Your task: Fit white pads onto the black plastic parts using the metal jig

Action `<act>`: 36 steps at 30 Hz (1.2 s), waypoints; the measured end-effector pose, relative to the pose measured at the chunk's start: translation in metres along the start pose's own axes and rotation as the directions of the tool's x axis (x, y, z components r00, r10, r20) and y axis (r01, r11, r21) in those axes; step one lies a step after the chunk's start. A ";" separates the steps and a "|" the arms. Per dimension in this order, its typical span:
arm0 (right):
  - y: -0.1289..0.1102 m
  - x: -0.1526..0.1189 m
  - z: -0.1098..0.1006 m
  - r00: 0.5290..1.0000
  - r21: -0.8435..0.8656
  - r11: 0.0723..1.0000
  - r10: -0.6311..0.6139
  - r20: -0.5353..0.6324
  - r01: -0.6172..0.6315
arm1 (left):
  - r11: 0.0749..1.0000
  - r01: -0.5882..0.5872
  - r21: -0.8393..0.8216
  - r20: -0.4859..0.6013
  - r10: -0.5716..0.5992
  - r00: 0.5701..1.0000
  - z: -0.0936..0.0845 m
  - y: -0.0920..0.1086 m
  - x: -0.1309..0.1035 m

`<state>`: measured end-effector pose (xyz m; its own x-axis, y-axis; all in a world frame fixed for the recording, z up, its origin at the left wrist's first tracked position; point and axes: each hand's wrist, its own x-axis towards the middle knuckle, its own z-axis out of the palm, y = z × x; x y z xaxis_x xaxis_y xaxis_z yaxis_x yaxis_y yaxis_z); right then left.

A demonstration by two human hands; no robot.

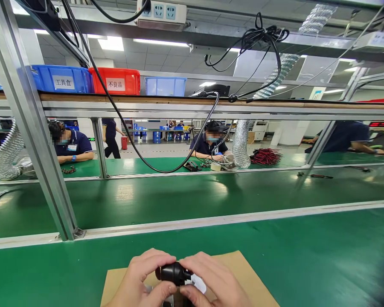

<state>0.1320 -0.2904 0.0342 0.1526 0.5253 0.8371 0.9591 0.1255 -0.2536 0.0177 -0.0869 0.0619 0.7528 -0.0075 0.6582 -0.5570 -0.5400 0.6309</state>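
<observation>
A black rounded part (pixel 174 273) is held level between my two hands, low in the middle of the view. My left hand (pixel 144 279) grips its left end with thumb and fingers. On the other side, my right hand (pixel 213 279) pinches the right end, where a small white piece (pixel 198 282) shows beside the fingers. Both hands are above a brown cardboard sheet (pixel 240 266) lying on the green table. Something dark and grey below the part is mostly hidden by my hands.
The green tabletop (pixel 307 251) ends at a white edge strip, with a metal post (pixel 35 128) at left. A black cable (pixel 128 132) hangs ahead. Blue (pixel 64 79) and red (pixel 115 81) bins stand on the shelf. Several people are beyond, near red-black wires (pixel 265 156).
</observation>
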 end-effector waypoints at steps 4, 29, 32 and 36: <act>-0.003 0.004 -0.005 0.998 0.016 0.998 -0.066 0.007 0.066 | 0.997 0.028 0.069 -0.012 -0.028 1.000 -0.002 0.001 -0.002; -0.009 -0.002 0.007 0.994 0.076 0.992 0.101 -0.030 -0.099 | 0.998 -0.053 0.019 0.037 0.053 0.998 0.001 -0.001 0.000; -0.005 0.003 0.004 1.000 0.107 0.994 0.000 -0.019 0.002 | 0.999 0.036 0.038 0.019 -0.037 0.999 0.001 0.005 0.002; -0.002 0.004 0.002 0.995 0.084 0.992 -0.092 -0.040 0.095 | 0.988 0.133 0.084 0.021 -0.135 0.991 0.001 0.008 0.001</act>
<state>0.1299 -0.2875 0.0371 0.0731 0.4775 0.8756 0.9459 0.2452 -0.2127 0.0150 -0.0923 0.0672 0.8284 0.0481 0.5581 -0.4204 -0.6050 0.6762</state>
